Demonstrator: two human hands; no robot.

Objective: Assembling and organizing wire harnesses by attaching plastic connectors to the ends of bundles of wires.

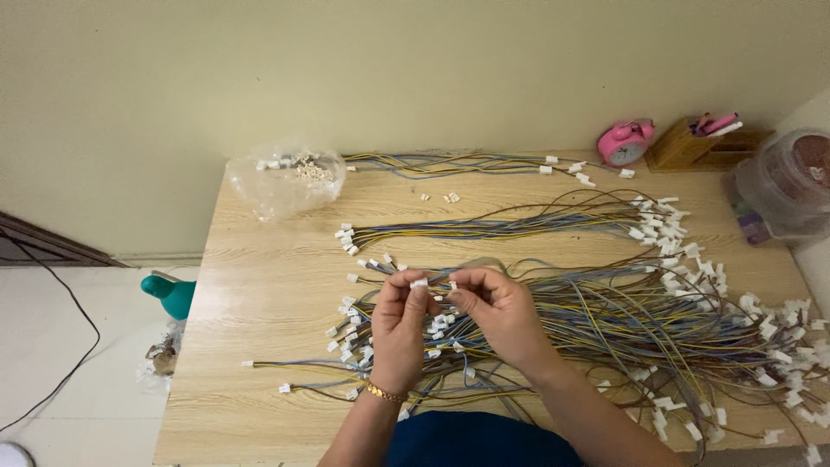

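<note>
You pinch a small white connector [419,283] between the fingertips of your left hand [399,324], above the table's middle. Your right hand [500,313] grips thin wires [443,290] beside it. Beneath lies a big heap of wire harnesses [622,320] on the wooden table [259,303]; a plastic bag [285,177] sits far left.

Both forearms enter from the lower edge and converge toward the middle, over the surface [259,346]. Left hand [399,324]: raised, back toward the camera, fingers [406,284] curled upward, thumb and forefinger tips pinched together. A gold bracelet [385,393] circles the left wrist. Right hand [501,316]: just beside the left, at equal height, fingers [467,281] bent inward, tips pinched and nearly meeting those of the left hand.
</note>
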